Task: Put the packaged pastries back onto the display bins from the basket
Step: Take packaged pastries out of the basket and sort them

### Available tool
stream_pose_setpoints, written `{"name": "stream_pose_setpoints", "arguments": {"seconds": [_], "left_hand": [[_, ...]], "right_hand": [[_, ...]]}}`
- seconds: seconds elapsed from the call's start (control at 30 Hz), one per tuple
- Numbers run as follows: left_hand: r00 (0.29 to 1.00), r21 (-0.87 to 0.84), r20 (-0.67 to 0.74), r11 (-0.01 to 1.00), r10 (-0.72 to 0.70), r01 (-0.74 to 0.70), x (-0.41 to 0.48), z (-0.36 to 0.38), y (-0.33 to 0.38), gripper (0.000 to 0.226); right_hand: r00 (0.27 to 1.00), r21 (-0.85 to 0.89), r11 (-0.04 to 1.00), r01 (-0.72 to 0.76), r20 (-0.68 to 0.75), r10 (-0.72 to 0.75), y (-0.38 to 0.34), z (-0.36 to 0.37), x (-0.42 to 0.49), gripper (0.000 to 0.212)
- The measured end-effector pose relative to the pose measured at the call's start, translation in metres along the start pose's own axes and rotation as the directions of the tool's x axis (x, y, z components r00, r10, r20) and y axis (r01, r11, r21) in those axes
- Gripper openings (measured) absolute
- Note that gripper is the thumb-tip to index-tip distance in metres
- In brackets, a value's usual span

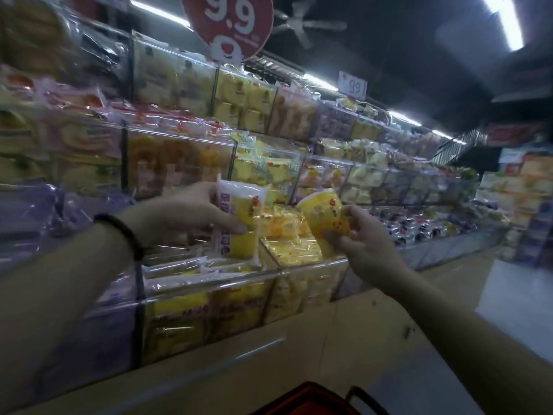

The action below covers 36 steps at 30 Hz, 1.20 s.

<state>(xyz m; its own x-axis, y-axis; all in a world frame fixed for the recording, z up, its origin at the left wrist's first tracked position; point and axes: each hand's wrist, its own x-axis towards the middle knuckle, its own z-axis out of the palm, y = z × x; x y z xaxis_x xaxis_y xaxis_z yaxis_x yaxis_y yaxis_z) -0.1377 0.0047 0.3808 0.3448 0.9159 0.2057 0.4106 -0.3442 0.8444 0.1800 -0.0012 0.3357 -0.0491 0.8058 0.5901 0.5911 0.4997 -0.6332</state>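
1. Where the frame ends at bottom centre, the red rim of a basket (302, 398) with a dark handle is seen, nearest to the camera.
2. A dark band (119, 232) is worn on the left wrist, left of centre.
3. A white-and-yellow pastry packet (239, 226) is gripped upright by the left hand (191, 211) at mid-frame, with fingers and thumb curled round it. It is held above the lowest row of bins.
4. A yellow pastry packet (321, 215) is pinched at its lower end by the right hand (368, 241), just right of centre. Its top is tilted to the left, and it is held over a bin of similar yellow packets.
5. The two packets are held near each other but apart.
6. Clear-walled display bins (209, 283) are ranged in tiers below and behind the hands and are filled with yellow, orange and purple packets. Finer detail is lost to blur.
7. A round red sign (230, 22) marked 9.9 is set at top centre, farthest up. A smaller price tag (353, 85) is fixed to the right of it.
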Motion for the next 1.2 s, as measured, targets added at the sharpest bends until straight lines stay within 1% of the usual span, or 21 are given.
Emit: {"name": "stream_pose_setpoints", "arguments": {"seconds": [0.07,0.1,0.23,0.3,0.4,0.43,0.47,0.57,0.63,0.67,0.77,0.8,0.83,0.87,0.93,0.97,1.0,1.03,1.1,1.17,1.2], "left_hand": [[0.999,0.124,-0.051,0.992,-0.005,0.011,0.011,-0.022,-0.003,0.053],[0.997,0.143,-0.076,0.989,-0.013,0.023,0.016,-0.032,-0.007,0.054],[0.987,0.102,-0.162,0.995,-0.007,0.024,0.031,-0.064,-0.032,0.047],[0.973,0.001,-0.232,1.000,0.003,-0.003,0.035,-0.075,-0.050,0.050],[0.940,-0.166,-0.342,0.985,-0.007,-0.053,0.041,-0.087,-0.077,0.046],[0.932,-0.205,-0.363,0.977,-0.019,-0.060,0.042,-0.090,-0.085,0.046],[0.928,-0.228,-0.371,0.972,-0.032,-0.058,0.044,-0.093,-0.091,0.046],[0.936,-0.207,-0.348,0.978,-0.048,-0.027,0.048,-0.101,-0.104,0.033],[0.931,-0.194,-0.358,0.981,-0.069,-0.002,0.048,-0.103,-0.107,0.030],[0.927,-0.179,-0.366,0.984,-0.080,0.014,0.047,-0.103,-0.109,0.031],[0.929,-0.126,-0.358,0.991,-0.094,0.052,0.041,-0.102,-0.112,0.032],[0.927,-0.123,-0.361,0.991,-0.098,0.057,0.039,-0.103,-0.112,0.032],[0.926,-0.131,-0.364,0.990,-0.102,0.057,0.036,-0.104,-0.113,0.034],[0.923,-0.147,-0.370,0.988,-0.107,0.055,0.035,-0.106,-0.113,0.035],[0.913,-0.163,-0.389,0.985,-0.120,0.060,0.034,-0.109,-0.113,0.039],[0.906,-0.149,-0.407,0.987,-0.116,0.060,0.034,-0.110,-0.113,0.041],[0.899,-0.116,-0.426,0.991,-0.103,0.059,0.034,-0.110,-0.113,0.042],[0.895,-0.085,-0.437,0.995,-0.086,0.054,0.034,-0.111,-0.112,0.042],[0.899,-0.070,-0.433,0.997,-0.060,0.033,0.032,-0.110,-0.111,0.039],[0.930,-0.154,-0.363,0.988,-0.056,0.000,0.030,-0.110,-0.110,0.041],[0.944,-0.219,-0.323,0.976,-0.060,-0.013,0.029,-0.110,-0.109,0.044]], "right_hand": [[0.999,-0.345,0.937,0.046,-0.002,-0.050,0.010,-0.004,0.033,0.033],[0.999,-0.447,0.893,0.052,0.010,-0.053,0.012,-0.004,0.048,0.038],[0.998,-0.664,0.745,0.064,0.035,-0.054,0.030,0.015,0.100,0.043],[0.995,-0.746,0.658,0.100,0.082,-0.058,0.043,0.029,0.122,0.045],[0.980,-0.844,0.500,0.195,0.181,-0.077,0.063,0.048,0.148,0.050],[0.979,-0.860,0.469,0.201,0.186,-0.080,0.070,0.054,0.154,0.051],[0.982,-0.860,0.475,0.188,0.179,-0.066,0.079,0.061,0.159,0.051],[0.979,-0.803,0.583,0.124,0.194,0.060,0.094,0.078,0.168,0.045],[0.966,-0.813,0.572,0.108,0.222,0.133,0.097,0.082,0.169,0.037],[0.959,-0.822,0.561,0.102,0.232,0.164,0.098,0.082,0.169,0.041],[0.931,-0.805,0.590,0.064,0.261,0.255,0.087,0.081,0.167,0.087],[0.941,-0.787,0.615,0.044,0.239,0.239,0.078,0.080,0.166,0.093],[0.970,-0.761,0.648,0.029,0.179,0.166,0.065,0.080,0.164,0.088],[0.995,-0.719,0.694,0.033,0.090,0.045,0.051,0.082,0.162,0.077],[0.983,-0.563,0.817,0.128,-0.038,-0.181,0.014,0.092,0.153,0.044],[0.973,-0.447,0.873,0.195,-0.026,-0.230,-0.009,0.101,0.146,0.031],[0.966,-0.338,0.906,0.253,0.039,-0.255,-0.030,0.111,0.139,0.025],[0.954,-0.259,0.921,0.293,0.140,-0.264,-0.050,0.123,0.131,0.026],[0.914,-0.210,0.928,0.308,0.338,-0.226,-0.072,0.149,0.122,0.046],[0.893,-0.200,0.940,0.276,0.417,-0.173,-0.084,0.175,0.120,0.068],[0.887,-0.163,0.947,0.276,0.423,-0.186,-0.086,0.186,0.120,0.070]]}}
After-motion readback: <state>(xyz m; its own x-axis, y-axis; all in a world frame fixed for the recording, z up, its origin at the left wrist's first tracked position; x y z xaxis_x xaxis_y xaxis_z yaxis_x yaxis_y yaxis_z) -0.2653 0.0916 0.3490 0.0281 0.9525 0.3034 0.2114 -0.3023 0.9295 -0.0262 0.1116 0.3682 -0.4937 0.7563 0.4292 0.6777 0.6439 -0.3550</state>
